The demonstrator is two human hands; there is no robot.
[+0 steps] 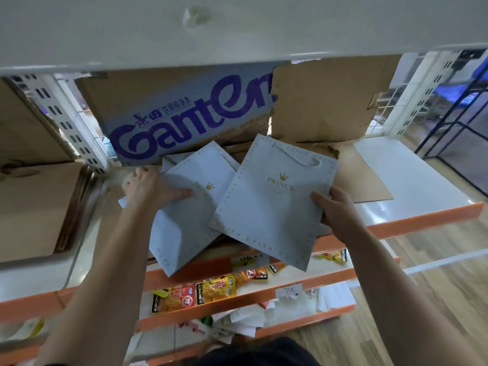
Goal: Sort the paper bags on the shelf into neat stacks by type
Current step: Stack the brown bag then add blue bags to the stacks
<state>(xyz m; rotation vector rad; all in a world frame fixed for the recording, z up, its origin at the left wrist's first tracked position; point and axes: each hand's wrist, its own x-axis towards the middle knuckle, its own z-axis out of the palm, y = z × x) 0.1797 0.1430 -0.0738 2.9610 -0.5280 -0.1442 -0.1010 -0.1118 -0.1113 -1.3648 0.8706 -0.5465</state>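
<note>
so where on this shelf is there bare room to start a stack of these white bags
The bare white shelf at right, between the flat brown sheet and the orange edge. The middle is crowded with overlapping white bags below the Ganten box.

Two flat white paper bags of one type, each printed with a gold crown over "PRINCE" and a dotted gold border. The right white bag (pixel 272 207), its white rope handle lying on its face, is tilted and overlaps the left white bag (pixel 184 215). Both overhang the front edge of the shelf (pixel 412 180). The right hand (pixel 340 215) grips the former by its right edge. The left hand (pixel 150 187) holds the latter, thumb on top. Flat brown paper bags (pixel 361 180) lie beneath.
</note>
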